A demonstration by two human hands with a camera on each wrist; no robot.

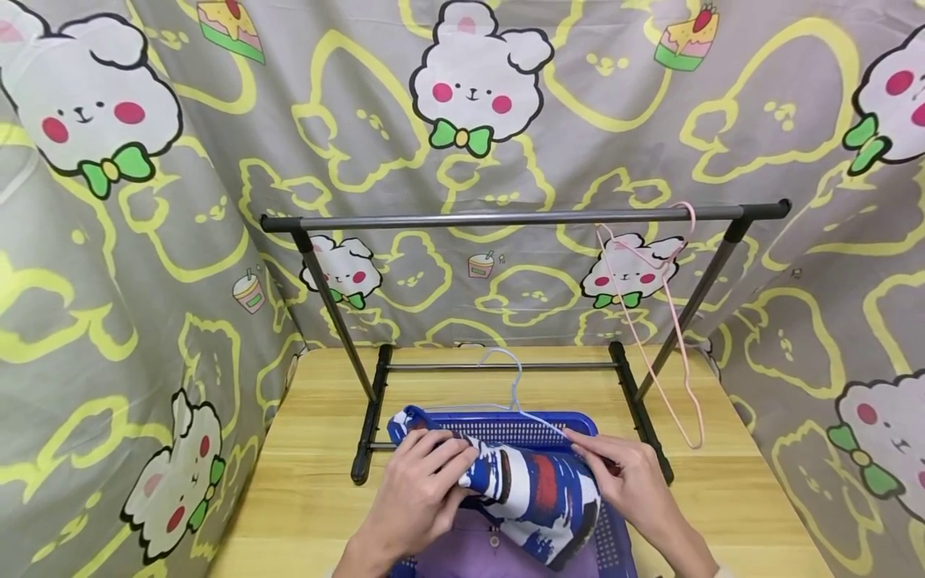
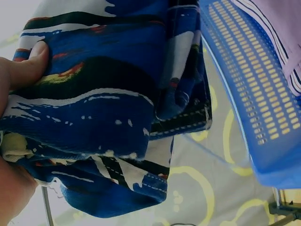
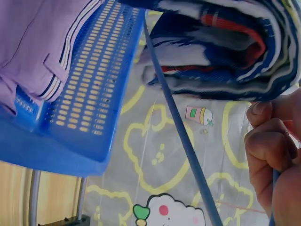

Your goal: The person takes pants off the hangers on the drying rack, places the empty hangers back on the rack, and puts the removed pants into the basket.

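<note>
A folded garment (image 1: 542,490) printed in blue, white, red and black hangs in front of me, its stitched hem showing in the left wrist view. My left hand (image 1: 425,494) grips its left part, the thumb (image 2: 35,61) lying on the cloth. With my right hand (image 1: 630,474) I hold the right arm of a light blue hanger (image 1: 516,389), fingers curled round it in the right wrist view. The hanger's hook points up, and its lower part is hidden behind the garment. Below both hands is a blue basket (image 1: 578,421), with a purple garment (image 1: 462,554) inside.
A dark metal rack (image 1: 470,218) stands on the wooden table (image 1: 303,449) behind the basket. From the right end of its bar hangs a pink hanger (image 1: 679,329). Patterned curtain cloth (image 1: 405,104) encloses the back and both sides.
</note>
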